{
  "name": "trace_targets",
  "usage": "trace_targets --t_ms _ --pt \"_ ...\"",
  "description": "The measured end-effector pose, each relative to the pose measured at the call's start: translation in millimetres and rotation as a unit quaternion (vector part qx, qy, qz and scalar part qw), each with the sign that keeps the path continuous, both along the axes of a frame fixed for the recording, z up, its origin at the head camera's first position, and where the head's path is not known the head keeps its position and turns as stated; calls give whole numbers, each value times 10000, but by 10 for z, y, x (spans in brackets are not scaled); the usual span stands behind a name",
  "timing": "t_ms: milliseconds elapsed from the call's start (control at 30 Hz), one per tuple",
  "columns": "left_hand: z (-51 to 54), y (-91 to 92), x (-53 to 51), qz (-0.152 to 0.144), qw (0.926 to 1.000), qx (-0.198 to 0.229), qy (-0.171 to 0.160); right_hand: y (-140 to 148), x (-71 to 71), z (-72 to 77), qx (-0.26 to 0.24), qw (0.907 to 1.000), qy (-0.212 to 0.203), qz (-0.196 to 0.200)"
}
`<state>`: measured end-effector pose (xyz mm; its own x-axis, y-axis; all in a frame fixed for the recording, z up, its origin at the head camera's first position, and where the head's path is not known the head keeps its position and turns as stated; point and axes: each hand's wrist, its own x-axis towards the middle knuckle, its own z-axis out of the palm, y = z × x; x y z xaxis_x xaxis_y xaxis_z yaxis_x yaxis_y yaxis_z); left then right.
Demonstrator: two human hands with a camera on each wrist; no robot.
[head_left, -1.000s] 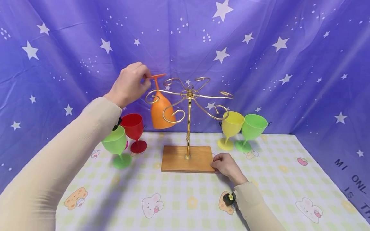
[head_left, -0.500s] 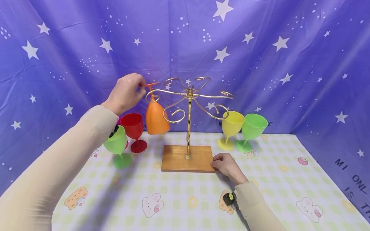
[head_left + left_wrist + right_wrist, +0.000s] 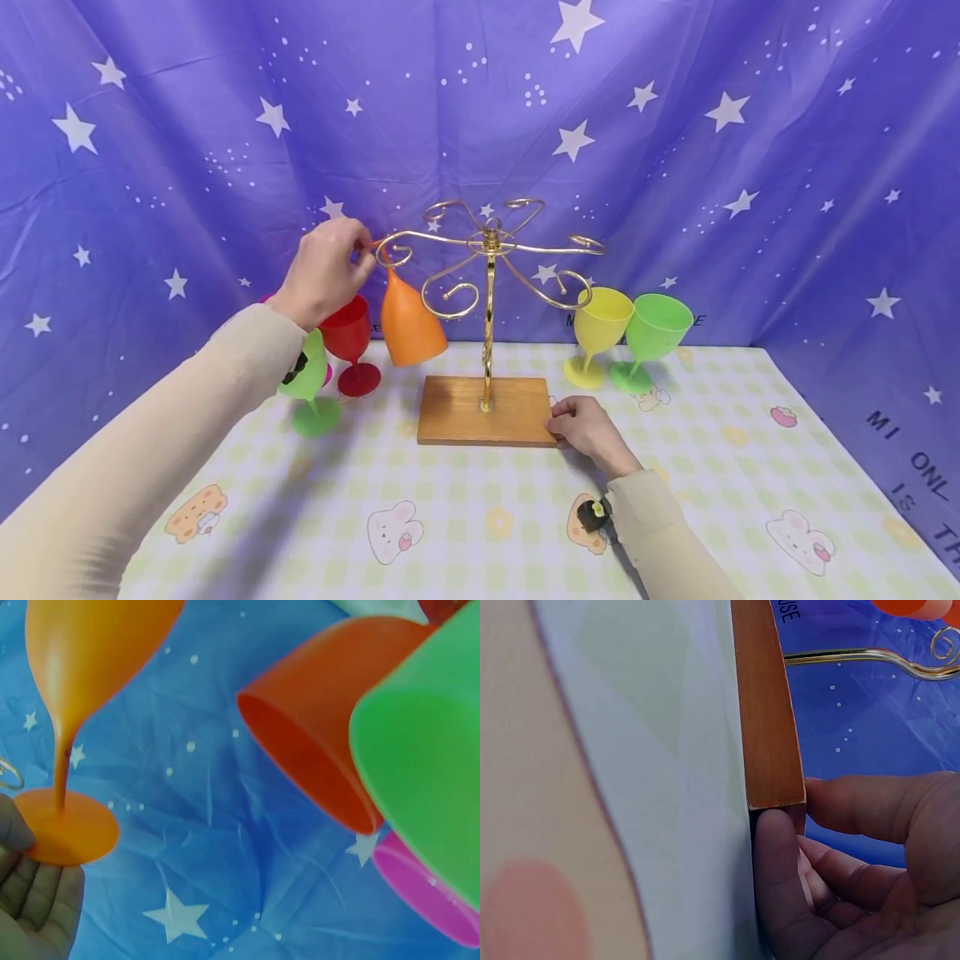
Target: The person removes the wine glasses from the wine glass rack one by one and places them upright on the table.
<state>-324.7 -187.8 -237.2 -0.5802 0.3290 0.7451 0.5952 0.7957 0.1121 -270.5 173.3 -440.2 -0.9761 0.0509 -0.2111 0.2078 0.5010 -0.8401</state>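
Observation:
My left hand point(image 3: 326, 271) pinches the foot of an orange goblet point(image 3: 408, 321), which hangs bowl down. Its stem is at the left curled hook of the gold metal goblet rack point(image 3: 490, 321); whether it touches the wire I cannot tell. In the left wrist view, the thumb and fingers hold the edge of the orange foot point(image 3: 71, 832). At the rack's wooden base point(image 3: 465, 408), my right hand point(image 3: 588, 429) grips the right end. The right wrist view shows thumb and fingers around the corner of that wooden base point(image 3: 769, 727).
Left of the rack stand a red goblet point(image 3: 356, 379) and a green goblet point(image 3: 315, 417), with a magenta one point(image 3: 431, 892) mostly hidden. A yellow goblet point(image 3: 602, 321) and another green goblet point(image 3: 658, 329) stand at the right. A starry purple curtain hangs behind the checked tablecloth.
My left hand has lowered the orange goblet, moving down and slightly left, so its foot has dropped to about the height of the left hook. The right hand stays on the base.

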Motion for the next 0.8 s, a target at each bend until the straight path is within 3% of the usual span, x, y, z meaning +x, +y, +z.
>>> trace_targets --t_ms 333,600,800 --pt "-149 23 108 -82 9996 269 -61 2 -5 -7 -65 10000 -14 29" --pt "-238 49 204 -161 9986 361 -345 7 -4 -5 -77 10000 -2 36" --pt "-330 69 271 -221 9981 490 -314 5 -3 -5 -28 10000 -19 24"
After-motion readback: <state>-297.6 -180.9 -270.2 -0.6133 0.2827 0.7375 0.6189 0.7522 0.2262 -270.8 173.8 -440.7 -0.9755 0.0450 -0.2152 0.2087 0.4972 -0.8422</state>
